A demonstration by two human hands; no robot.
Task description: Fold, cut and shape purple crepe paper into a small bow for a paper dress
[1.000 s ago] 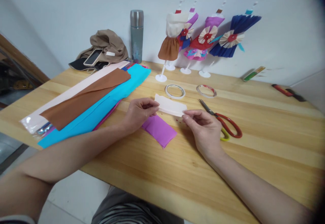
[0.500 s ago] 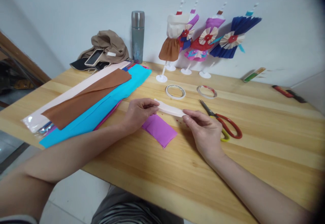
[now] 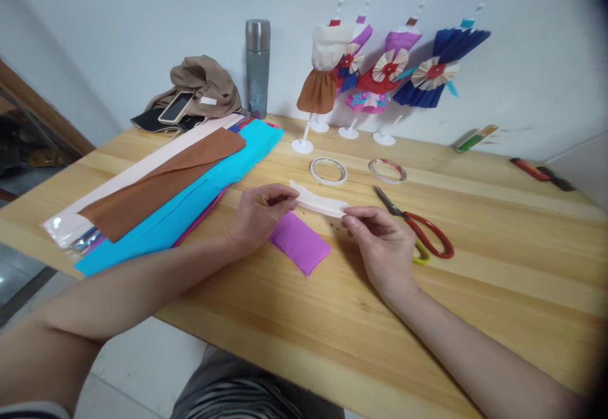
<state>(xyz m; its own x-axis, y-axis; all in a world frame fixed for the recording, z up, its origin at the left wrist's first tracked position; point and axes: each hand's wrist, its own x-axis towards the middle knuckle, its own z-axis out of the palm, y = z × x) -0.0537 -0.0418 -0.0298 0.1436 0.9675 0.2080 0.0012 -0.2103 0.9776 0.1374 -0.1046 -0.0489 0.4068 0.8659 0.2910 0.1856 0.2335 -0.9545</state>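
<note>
White paper strip (image 3: 319, 203): narrow, slightly curved; pinched at 9 o'clock by left hand (image 3: 260, 214), 3 o'clock by right hand (image 3: 380, 242).

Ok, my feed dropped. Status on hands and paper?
Left hand and right hand pinch the white paper strip at its ends. Purple paper lies beneath. Scissors beside right hand.

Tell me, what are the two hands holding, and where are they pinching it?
A white paper piece, held above the table: left hand pinches its left end, right hand pinches its right end.
</note>
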